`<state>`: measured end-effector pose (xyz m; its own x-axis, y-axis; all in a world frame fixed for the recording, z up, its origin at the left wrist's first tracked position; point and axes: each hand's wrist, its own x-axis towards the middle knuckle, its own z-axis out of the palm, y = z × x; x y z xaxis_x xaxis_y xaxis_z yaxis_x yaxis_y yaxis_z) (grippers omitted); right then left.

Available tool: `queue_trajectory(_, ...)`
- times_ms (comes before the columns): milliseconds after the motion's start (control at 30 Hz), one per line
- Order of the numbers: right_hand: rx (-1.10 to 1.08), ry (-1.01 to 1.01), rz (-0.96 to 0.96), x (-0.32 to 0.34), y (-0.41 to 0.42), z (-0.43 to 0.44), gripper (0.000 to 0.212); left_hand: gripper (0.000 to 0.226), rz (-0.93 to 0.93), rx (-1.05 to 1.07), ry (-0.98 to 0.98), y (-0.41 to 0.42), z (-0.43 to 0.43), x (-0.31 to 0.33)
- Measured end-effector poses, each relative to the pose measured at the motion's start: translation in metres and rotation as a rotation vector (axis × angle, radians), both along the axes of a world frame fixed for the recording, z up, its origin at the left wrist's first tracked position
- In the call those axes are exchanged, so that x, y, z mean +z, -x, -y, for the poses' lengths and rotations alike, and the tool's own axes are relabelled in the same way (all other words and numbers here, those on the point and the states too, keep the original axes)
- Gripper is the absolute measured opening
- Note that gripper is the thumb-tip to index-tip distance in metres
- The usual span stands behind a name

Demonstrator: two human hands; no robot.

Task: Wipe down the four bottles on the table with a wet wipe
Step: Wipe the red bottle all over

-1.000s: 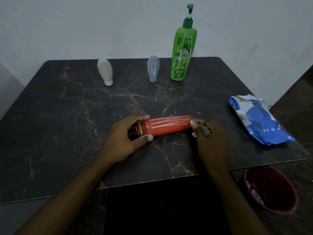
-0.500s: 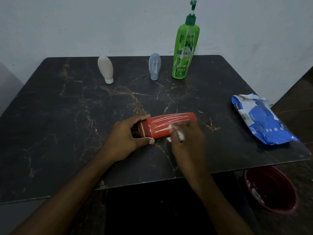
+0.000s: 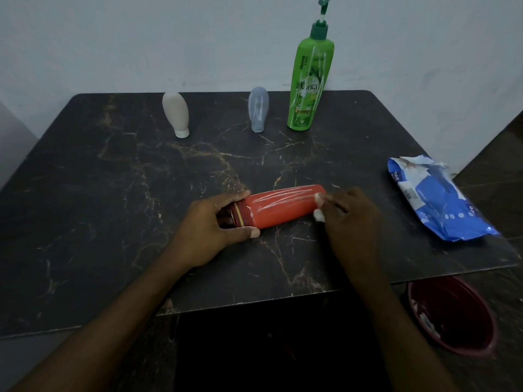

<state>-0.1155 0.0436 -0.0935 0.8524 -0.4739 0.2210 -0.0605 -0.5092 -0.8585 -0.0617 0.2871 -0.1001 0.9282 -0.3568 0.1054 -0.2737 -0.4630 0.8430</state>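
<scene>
A red bottle (image 3: 283,206) lies on its side near the middle of the dark marble table (image 3: 113,193). My left hand (image 3: 210,227) grips its capped left end. My right hand (image 3: 351,219) holds a white wet wipe (image 3: 319,215) pressed against the bottle's right end. At the back stand a white bottle (image 3: 176,113), a pale blue bottle (image 3: 258,108) and a tall green pump bottle (image 3: 310,83), all upright.
A blue pack of wipes (image 3: 435,199) lies open at the table's right edge. A dark red bin (image 3: 452,315) with white scraps sits on the floor below the right front corner. A pale wall rises behind the table.
My right hand slid with the wipe from the bottle's right end to its middle and back to the right end. The left hand kept its grip on the cap end.
</scene>
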Motion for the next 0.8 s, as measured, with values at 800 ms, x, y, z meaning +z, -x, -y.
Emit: queue_trajectory(800,0.032,0.324,-0.157,0.011,-0.015,0.015,0.017,0.083,0.025,-0.013,-0.017,0.003,0.001,0.002)
